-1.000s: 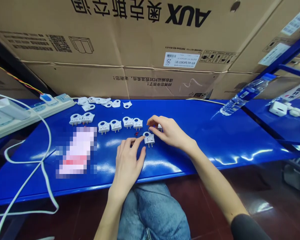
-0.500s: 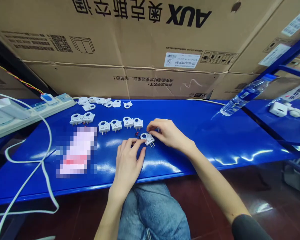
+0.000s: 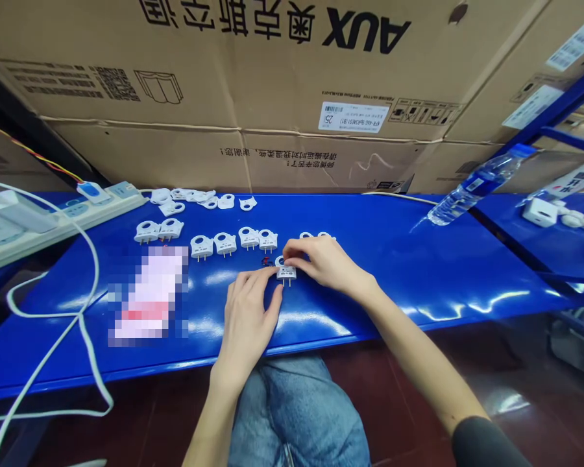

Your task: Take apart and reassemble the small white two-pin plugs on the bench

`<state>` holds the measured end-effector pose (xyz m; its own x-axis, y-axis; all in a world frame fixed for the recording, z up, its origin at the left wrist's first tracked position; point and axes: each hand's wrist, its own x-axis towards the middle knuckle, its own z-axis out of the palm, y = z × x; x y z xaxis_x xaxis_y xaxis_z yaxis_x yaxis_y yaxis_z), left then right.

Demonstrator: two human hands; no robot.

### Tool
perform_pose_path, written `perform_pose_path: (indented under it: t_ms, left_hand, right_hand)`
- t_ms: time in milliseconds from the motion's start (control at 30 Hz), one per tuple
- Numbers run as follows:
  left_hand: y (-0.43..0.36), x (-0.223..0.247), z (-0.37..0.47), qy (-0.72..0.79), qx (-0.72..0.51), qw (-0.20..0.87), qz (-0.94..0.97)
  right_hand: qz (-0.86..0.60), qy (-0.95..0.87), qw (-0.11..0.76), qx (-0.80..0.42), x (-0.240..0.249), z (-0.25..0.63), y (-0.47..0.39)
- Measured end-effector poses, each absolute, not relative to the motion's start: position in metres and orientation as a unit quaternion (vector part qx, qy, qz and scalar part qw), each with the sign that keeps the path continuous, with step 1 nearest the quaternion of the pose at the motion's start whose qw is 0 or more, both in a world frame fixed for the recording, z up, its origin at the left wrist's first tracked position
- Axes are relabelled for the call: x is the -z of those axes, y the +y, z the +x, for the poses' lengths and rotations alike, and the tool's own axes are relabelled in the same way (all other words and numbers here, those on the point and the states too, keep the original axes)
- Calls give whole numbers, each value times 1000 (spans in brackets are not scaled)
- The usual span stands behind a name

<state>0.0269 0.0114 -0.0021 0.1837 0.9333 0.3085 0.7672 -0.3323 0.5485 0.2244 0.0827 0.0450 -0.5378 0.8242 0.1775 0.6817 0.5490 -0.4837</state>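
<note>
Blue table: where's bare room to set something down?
Biggest: right of the right hand, toward the bottle. Smaller: between left hand and pixelated item. Crowded: back left, with plugs, white pieces and power strip; also between the hands, at one plug.

And here on the table [image 3: 418, 259], one plug [image 3: 287, 274] sits between left hand [image 3: 248, 308] and right hand [image 3: 324, 261]; a row of plugs [image 3: 225, 244] runs behind, off to the left, two more behind the right hand; shells [image 3: 226, 202] lie farther back, before the box [image 3: 282, 78]; strip [image 3: 95, 215] far left, cable [image 3: 81, 316] in front, bottle [image 3: 474, 185] over right
</note>
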Motion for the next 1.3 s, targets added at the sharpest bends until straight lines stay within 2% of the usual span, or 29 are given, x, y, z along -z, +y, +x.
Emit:
perform_pose_path:
  t_ms: [200, 533, 1300]
  left_hand:
    - [11, 2, 26, 572, -311, 144, 745]
    - [11, 1, 28, 570, -320, 148, 742]
    - [12, 5, 27, 575, -285, 108, 759]
  right_hand:
    - [-440, -857, 181, -200, -40, 222, 83]
    - [-438, -873, 161, -145, -37, 217, 81]
    - [-436, -870, 171, -154, -51, 223, 75]
